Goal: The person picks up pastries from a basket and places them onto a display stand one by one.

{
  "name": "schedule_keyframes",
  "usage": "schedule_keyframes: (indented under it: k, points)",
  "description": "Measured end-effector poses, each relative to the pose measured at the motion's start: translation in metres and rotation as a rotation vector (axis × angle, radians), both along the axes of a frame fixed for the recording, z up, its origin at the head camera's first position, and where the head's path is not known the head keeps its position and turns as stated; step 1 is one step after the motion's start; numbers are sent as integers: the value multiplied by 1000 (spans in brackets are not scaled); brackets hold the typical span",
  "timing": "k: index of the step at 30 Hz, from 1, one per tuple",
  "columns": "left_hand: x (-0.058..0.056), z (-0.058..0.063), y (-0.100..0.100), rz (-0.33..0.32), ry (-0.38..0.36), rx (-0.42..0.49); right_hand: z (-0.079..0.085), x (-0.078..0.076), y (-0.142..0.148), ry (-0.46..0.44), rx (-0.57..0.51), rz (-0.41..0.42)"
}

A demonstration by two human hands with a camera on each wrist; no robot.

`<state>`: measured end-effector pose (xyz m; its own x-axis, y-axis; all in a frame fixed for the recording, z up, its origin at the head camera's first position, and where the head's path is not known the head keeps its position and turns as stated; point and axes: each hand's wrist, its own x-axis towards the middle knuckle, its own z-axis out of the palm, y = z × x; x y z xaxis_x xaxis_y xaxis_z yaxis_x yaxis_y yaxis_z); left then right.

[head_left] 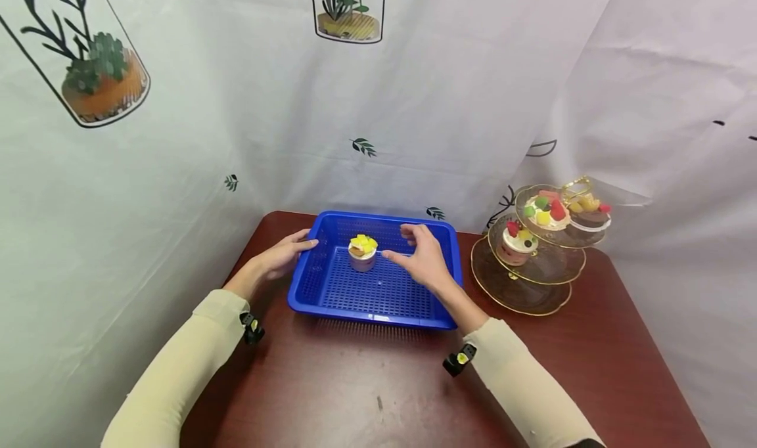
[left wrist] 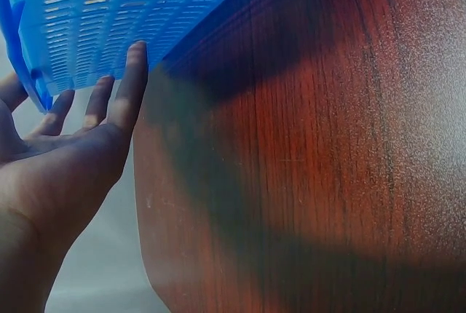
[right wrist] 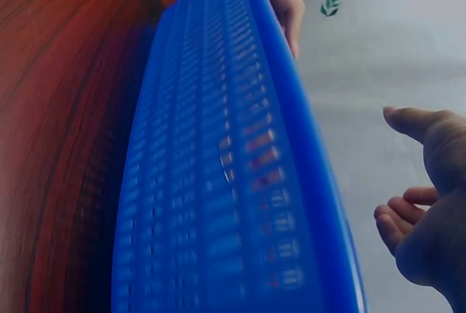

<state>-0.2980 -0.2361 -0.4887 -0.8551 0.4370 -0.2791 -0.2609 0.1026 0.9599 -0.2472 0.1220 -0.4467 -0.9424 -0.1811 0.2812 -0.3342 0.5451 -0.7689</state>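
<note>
A blue plastic basket (head_left: 378, 320) with slotted walls sits on the table. My left hand (head_left: 282, 254) grips its left rim, thumb over the top; in the left wrist view, the fingers (left wrist: 131, 94) lie against the outer wall. Inside the basket, left of its middle, a dessert cup (head_left: 363, 259) topped with yellow cubes stands upright. Over the basket's right half is my right hand (head_left: 427, 259), its thumb and fingers spread apart, holding nothing. The thumb points toward the dessert cup with a small gap between them. The right wrist view shows the right hand (right wrist: 429, 204) beyond the rim.
On the right stands a tiered dessert stand (head_left: 520, 297) with gold edges. Its top tier bears a fruit tart (head_left: 547, 213) and a chocolate-coloured dessert (head_left: 589, 215); a berry-topped cup (head_left: 516, 244) stands on the middle tier. A printed white curtain (head_left: 414, 106) hangs behind the brown table (head_left: 355, 382).
</note>
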Motion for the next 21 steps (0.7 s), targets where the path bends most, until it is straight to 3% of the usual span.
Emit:
schedule_keyframes:
  k: [11, 21]
  points:
    - [-1, 0, -2, 4, -5, -4, -11, -19, -38, -118, -26, 29]
    - [-1, 0, -1, -1, -4, -8, -14, -39, -56, -194, 79, 71]
